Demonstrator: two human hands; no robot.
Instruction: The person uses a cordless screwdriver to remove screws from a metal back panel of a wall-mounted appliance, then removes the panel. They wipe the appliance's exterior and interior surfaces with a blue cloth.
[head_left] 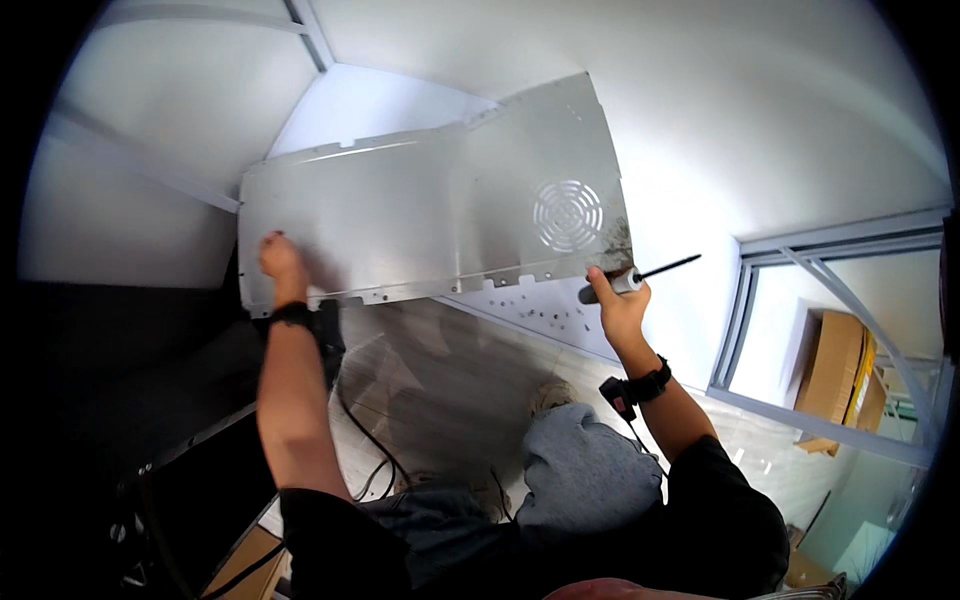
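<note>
Metal panel [400,215] up in front of you, broad and silvery, tilted over a white surface, with a round slotted vent [568,215] near its right end! Your left hand [283,262] is at the panel's lower left, fingers curled in; whether they grip anything, I can't tell. Over on the other side, your right hand [625,312] is wrapped around a screwdriver [627,281], grey-handled, its dark shaft pointing out to the right, and your thumb is right by the panel's lower right corner. Small dark bits [545,311] lie scattered on the white surface [590,330] just below the panel's edge. Black cable [368,430] snakes across the floor [430,350] below your left hand.
</note>
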